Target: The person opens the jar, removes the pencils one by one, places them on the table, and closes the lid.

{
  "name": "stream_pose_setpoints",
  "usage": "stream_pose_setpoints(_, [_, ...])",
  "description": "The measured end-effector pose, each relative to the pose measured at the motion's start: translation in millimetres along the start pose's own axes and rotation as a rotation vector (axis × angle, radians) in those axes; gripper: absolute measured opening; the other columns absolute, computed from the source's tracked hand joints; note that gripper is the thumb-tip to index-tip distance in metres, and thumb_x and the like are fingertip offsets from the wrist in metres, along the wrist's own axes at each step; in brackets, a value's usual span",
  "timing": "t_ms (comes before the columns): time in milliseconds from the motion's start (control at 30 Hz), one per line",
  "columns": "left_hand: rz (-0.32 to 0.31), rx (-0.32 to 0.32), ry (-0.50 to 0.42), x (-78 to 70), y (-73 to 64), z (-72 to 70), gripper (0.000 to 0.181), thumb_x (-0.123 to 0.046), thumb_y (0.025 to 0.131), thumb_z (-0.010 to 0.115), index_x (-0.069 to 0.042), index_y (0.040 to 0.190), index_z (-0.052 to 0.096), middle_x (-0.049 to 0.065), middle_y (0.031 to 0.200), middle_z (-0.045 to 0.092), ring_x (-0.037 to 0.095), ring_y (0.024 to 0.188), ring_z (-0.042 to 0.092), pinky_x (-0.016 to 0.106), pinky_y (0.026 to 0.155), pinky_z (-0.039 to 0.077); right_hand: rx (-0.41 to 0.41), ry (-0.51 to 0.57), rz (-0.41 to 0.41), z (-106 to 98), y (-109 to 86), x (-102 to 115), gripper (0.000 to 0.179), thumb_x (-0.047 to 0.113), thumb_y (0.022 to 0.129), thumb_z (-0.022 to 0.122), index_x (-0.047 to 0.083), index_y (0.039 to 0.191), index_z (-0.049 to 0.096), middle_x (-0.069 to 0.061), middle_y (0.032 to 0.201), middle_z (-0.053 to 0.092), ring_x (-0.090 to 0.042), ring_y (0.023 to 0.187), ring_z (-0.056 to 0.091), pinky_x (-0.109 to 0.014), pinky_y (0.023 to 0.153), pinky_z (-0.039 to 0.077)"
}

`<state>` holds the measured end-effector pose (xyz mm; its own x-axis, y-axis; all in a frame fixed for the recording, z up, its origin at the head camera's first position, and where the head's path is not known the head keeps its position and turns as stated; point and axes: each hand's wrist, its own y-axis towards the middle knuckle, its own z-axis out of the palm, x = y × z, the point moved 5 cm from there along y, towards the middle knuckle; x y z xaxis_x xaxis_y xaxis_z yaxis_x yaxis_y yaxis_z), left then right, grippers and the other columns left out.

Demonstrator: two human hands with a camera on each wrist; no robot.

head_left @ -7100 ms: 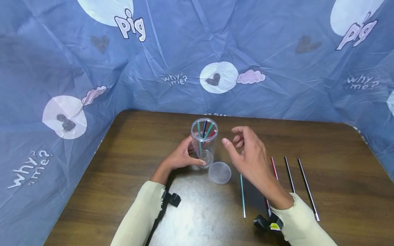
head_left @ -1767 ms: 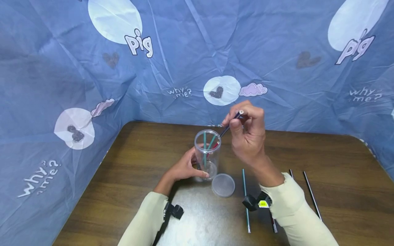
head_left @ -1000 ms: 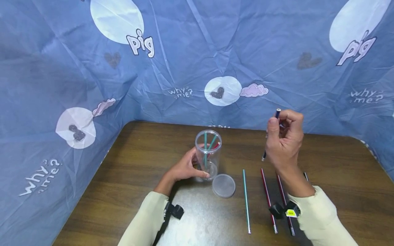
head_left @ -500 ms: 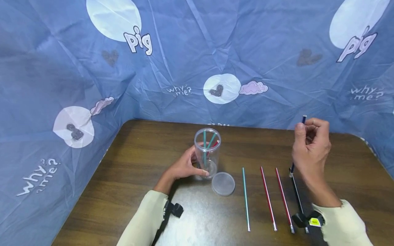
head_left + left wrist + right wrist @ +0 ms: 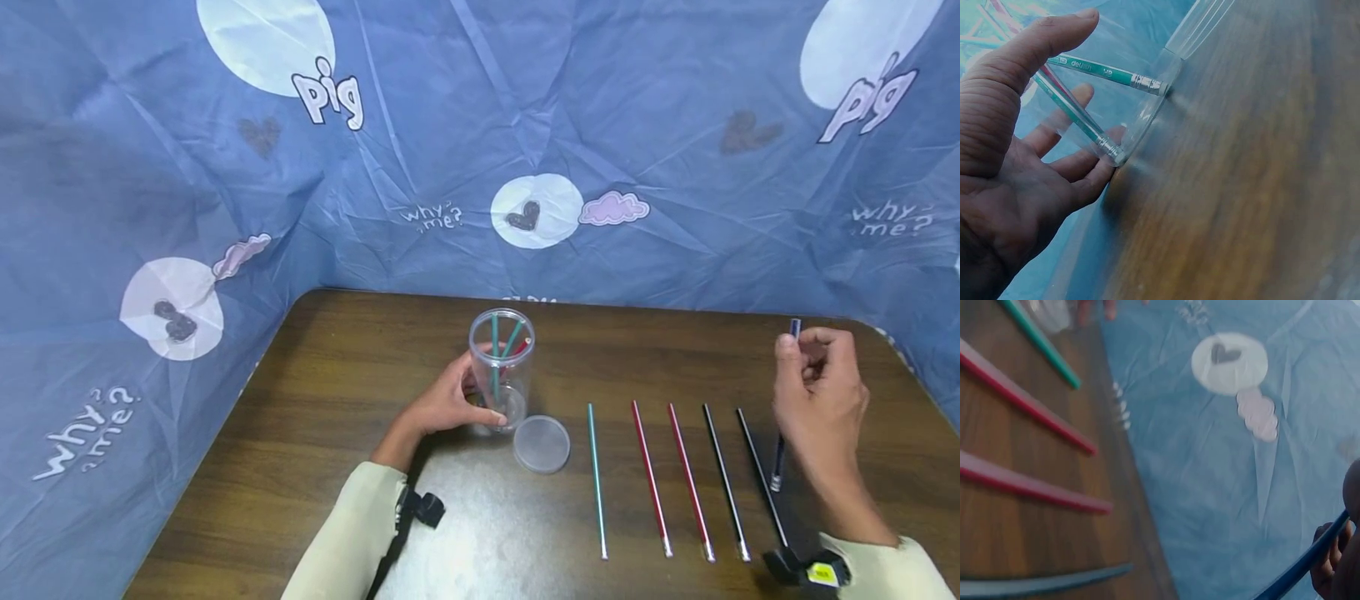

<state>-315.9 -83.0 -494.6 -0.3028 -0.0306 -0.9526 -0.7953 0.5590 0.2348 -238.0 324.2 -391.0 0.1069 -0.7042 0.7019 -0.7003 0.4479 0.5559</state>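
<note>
A clear plastic jar (image 5: 519, 379) stands upright and uncapped, holding two green pencils (image 5: 495, 333) and a red one. My left hand (image 5: 450, 396) holds it around its lower part, thumb across the front. In the left wrist view, green pencils (image 5: 1088, 67) rest with their eraser ends at the jar's base. Over at the right, my right hand (image 5: 821, 400) pinches a dark blue pencil (image 5: 778, 467) between thumb and fingers, metal eraser end downward. The right wrist view shows this pencil (image 5: 1300, 567) too. It hangs just right of the last black pencil (image 5: 761, 479).
To the left of that pencil, in a spaced row, lie a green pencil (image 5: 597, 483), two red pencils (image 5: 651, 479) and another black pencil (image 5: 725, 483). A translucent round lid (image 5: 542, 444) lies beside the jar. Blue printed cloth (image 5: 420, 125) hangs behind the brown table (image 5: 360, 333).
My right hand, empty at first, has drawn the dark blue pencil from the jar and carried it rightward past the row, lowering it. My left hand has stayed on the jar.
</note>
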Motion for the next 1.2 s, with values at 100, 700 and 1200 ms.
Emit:
stream_pose_setpoints(100, [0.001, -0.002, 0.006, -0.2, 0.1, -0.2, 0.095, 0.009, 0.064, 0.088, -0.004, 0.145, 0.041, 0.019, 0.129, 0.061, 0.034, 0.114, 0.062, 0.041, 0.099, 0.051, 0.057, -0.080, 0.014, -5, -2.5, -14, 0.029, 0.028, 0.099, 0.056, 0.002, 0.112, 0.055, 0.023, 0.070, 0.044, 0.003, 0.062, 0.038, -0.033, 0.062, 0.029])
stream_pose_setpoints(700, [0.010, 0.005, 0.000, -2.3, -0.2, 0.8, 0.093, 0.008, 0.066, 0.088, -0.006, 0.145, 0.041, 0.019, 0.128, 0.062, 0.034, 0.115, 0.061, 0.041, 0.099, 0.051, 0.560, -0.410, 0.087, 1, -20.0, -94, 0.036, 0.036, 0.104, 0.045, 0.001, 0.113, 0.049, -0.014, 0.078, 0.060, -0.031, 0.061, 0.055, -0.039, 0.050, 0.035])
stream_pose_setpoints(1200, [0.011, 0.010, -0.004, -3.0, 0.1, 1.3, 0.095, 0.010, 0.065, 0.087, -0.003, 0.146, 0.040, 0.028, 0.130, 0.059, 0.041, 0.117, 0.059, 0.040, 0.101, 0.050, 0.733, -0.554, 0.232, 5, -26.4, -121, 0.039, 0.048, 0.102, 0.045, 0.009, 0.109, 0.046, -0.039, 0.113, 0.055, -0.065, 0.092, 0.052, -0.056, 0.056, 0.041])
